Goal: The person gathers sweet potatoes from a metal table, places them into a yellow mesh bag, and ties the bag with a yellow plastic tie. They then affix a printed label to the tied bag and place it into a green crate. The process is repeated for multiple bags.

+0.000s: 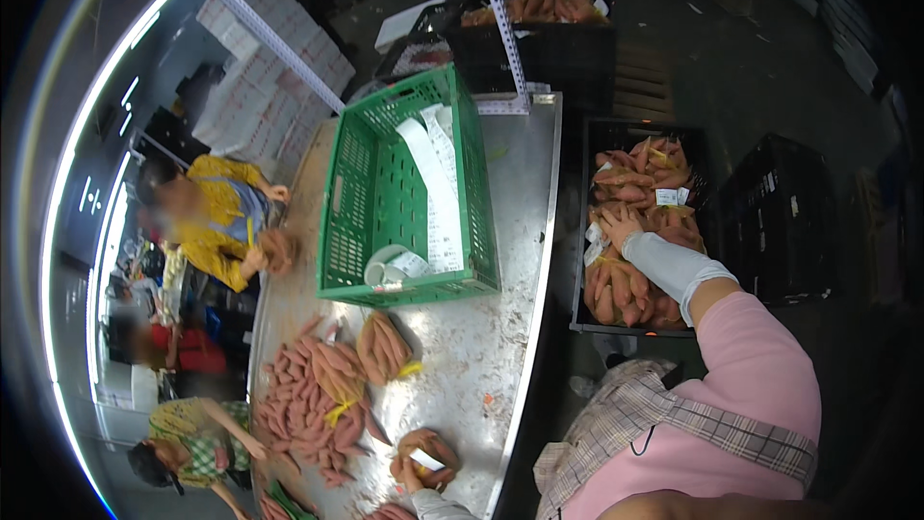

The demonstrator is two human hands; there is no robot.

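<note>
My right hand point(621, 225) lies with its fingers spread on bagged sweet potatoes point(621, 284) that fill a black crate point(579, 300) beside the table. White labels point(671, 196) show on several of these bags. At the lower edge, my left hand point(412, 478) grips the side of a bag of sweet potatoes point(430, 445) with a white label on it. That bag rests on the metal table point(481, 366). Near it are a heap of loose sweet potatoes point(289, 395) and filled net bags point(383, 347) with yellow ties.
A green crate point(481, 260) on the table holds label strips point(438, 169) and a label roll point(385, 265). Two co-workers point(217, 217) point(197, 438) stand across the table. A dark crate point(784, 217) stands right of the full one; a metal post point(500, 24) rises at the table's far end.
</note>
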